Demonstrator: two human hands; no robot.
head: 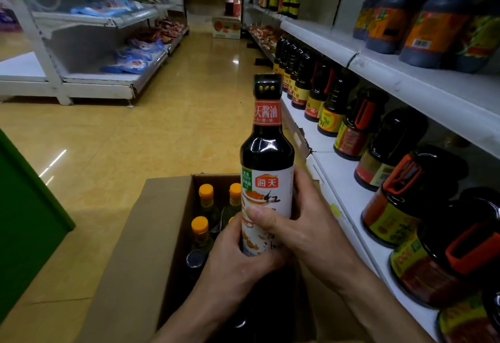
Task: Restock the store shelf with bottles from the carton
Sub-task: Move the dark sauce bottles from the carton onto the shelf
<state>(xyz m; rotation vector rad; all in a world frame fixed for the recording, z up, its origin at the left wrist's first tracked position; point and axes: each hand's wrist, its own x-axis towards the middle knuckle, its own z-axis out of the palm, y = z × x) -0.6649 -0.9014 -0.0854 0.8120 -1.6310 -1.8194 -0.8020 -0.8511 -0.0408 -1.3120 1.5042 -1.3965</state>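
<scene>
The left grip (238, 259) and right grip (308, 223) both curl round the lower half of a dark sauce bottle (266, 153), held upright at centre frame. Below it lies the open carton (151, 229) with orange-capped bottles (206, 192). The shelf (328, 169) runs along the right.

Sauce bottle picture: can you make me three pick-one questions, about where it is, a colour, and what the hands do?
1. The sauce bottle is: A above the carton; B lying on the floor; C on the top shelf.
2. Caps on the pale bottles in the carton: A blue; B orange; C white.
3. The hands: A both open; B one holds it; C both hold it.
Answers: 1A, it's upright over the open carton. 2B, orange tops show. 3C, left hand and right hand wrap its label.
</scene>
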